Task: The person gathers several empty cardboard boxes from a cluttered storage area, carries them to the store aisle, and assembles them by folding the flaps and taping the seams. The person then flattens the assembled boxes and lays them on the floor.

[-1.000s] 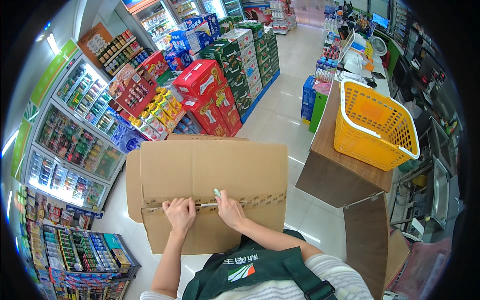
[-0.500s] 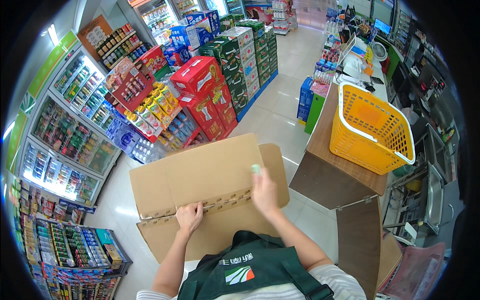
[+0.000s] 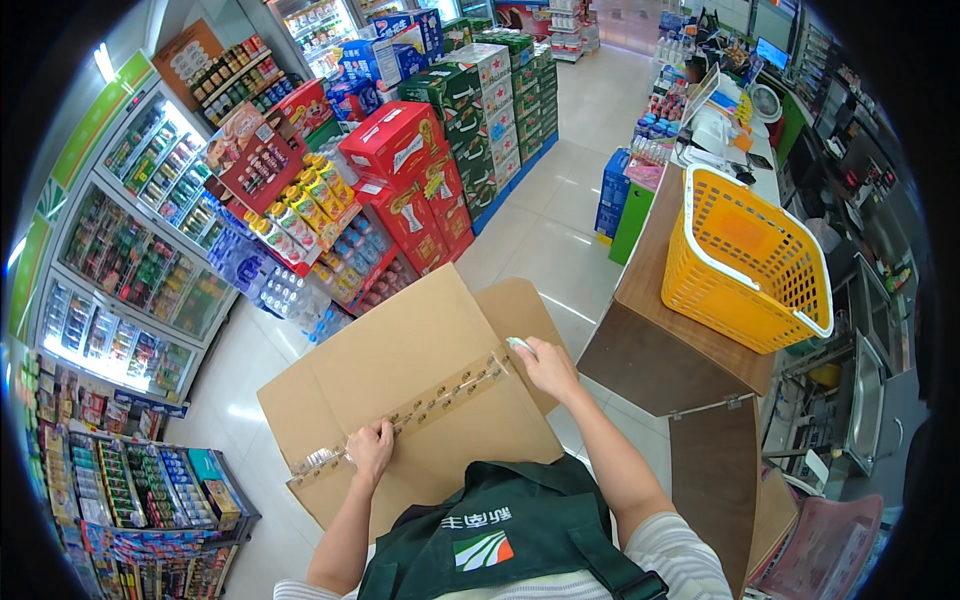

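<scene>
A large brown cardboard box (image 3: 400, 350) lies tilted in front of me, with a strip of printed clear tape (image 3: 440, 398) running along its seam. My left hand (image 3: 371, 448) is closed at the left part of that seam, its fingers curled against the cardboard; the fingertips are partly hidden. Over the right end of the tape, beside a projecting side flap (image 3: 522, 312), my right hand (image 3: 548, 368) grips a small pale green and white object (image 3: 519, 345). Its working end is too small to make out.
On the right, a yellow basket (image 3: 735, 265) stands on a wooden counter (image 3: 640, 255). Stacked red cartons (image 3: 395, 145) and green cartons (image 3: 450, 110) rise beyond the box. A snack shelf (image 3: 150, 490) is at lower left, with glass-door fridges (image 3: 130, 250) behind it.
My right hand has moved slightly right and down to the tape's right end. The box has turned, its right side swinging up, and my left hand has shifted a little down and left.
</scene>
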A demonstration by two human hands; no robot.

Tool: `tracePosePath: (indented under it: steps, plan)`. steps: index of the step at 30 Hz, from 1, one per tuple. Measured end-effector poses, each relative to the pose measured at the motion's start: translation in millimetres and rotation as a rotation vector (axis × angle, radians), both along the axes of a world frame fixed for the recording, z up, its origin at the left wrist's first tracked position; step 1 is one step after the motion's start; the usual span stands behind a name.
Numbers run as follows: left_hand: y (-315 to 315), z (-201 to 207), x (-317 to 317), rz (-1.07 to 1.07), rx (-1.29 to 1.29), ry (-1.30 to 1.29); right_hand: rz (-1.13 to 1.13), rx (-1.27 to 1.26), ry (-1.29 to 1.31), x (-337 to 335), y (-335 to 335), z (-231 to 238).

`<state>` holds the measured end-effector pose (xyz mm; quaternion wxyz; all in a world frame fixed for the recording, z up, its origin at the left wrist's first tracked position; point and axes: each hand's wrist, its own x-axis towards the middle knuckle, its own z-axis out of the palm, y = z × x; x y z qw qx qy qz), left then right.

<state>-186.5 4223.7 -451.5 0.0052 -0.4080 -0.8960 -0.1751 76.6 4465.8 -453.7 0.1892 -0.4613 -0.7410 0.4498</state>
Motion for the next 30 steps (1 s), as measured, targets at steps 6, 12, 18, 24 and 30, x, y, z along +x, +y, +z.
tracePosePath:
  steps: [6, 12, 18, 24, 30]
  plan:
    - [-3, -2, 1, -0.026, 0.026, 0.022, 0.049, 0.013, 0.014, -9, 6, 3]
    - [-3, -3, 1, -0.019, 0.038, 0.029, -0.016, -0.019, 0.1, -15, 1, -13]
    - [-4, -5, 0, -0.028, 0.028, 0.043, -0.02, -0.03, 0.019, -11, -1, -11]
    - [-4, -3, 0, -0.027, 0.021, 0.055, 0.163, 0.065, -0.063, 6, 2, -12]
    - [-5, 3, 6, -0.057, 0.103, 0.101, 0.412, -0.052, -0.141, 47, -24, -34]
